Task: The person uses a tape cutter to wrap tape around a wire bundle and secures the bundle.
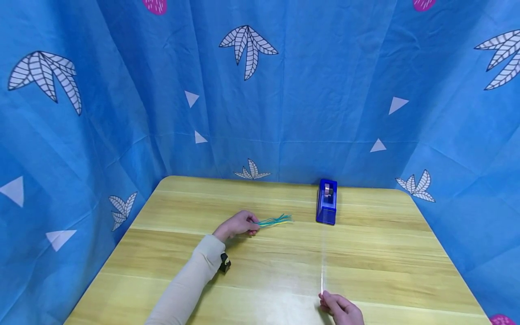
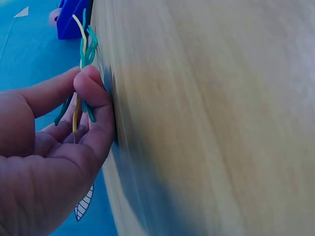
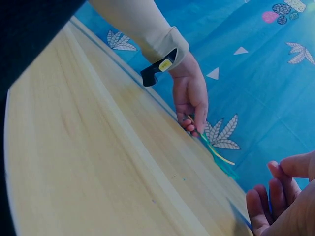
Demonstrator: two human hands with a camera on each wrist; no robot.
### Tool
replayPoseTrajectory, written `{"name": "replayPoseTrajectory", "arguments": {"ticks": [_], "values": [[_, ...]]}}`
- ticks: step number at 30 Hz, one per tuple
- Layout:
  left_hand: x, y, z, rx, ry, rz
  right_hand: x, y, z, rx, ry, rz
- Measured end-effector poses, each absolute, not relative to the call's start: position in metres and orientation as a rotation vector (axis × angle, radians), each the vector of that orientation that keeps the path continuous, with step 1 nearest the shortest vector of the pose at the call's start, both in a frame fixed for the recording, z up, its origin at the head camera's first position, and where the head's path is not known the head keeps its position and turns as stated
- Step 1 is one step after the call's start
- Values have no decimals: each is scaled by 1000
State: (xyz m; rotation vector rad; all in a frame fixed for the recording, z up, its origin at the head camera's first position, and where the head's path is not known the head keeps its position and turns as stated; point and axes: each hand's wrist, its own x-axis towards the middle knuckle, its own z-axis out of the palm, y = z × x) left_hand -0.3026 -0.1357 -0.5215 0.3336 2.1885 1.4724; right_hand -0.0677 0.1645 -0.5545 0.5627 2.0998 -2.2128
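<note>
My left hand (image 1: 239, 224) pinches a bundle of thin green and yellow wire-like strands (image 1: 277, 220) between thumb and fingers, low over the table. Its loose ends fan out to the right, and in the left wrist view short ends of the strands (image 2: 84, 42) also stick out below the fingertips. Near the front of the table, my right hand (image 1: 342, 308) pinches the end of a long strip of clear tape (image 1: 323, 259). That strip runs straight back to a blue tape dispenser (image 1: 327, 215). In the right wrist view, the tape hardly shows at the fingertips (image 3: 273, 168).
The wooden table (image 1: 390, 253) has rounded back corners. A blue patterned curtain (image 1: 308, 90) hangs behind it and along both sides. A small black device (image 1: 225, 262) is worn on the left wrist over a pale sleeve (image 1: 184, 289).
</note>
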Motion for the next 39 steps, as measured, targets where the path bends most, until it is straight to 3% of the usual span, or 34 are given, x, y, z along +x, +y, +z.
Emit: {"name": "replayPoseTrajectory", "arguments": {"ticks": [39], "values": [[-297, -124, -528, 201, 2278, 1658, -67, 164, -554, 574, 2073, -2223]]}}
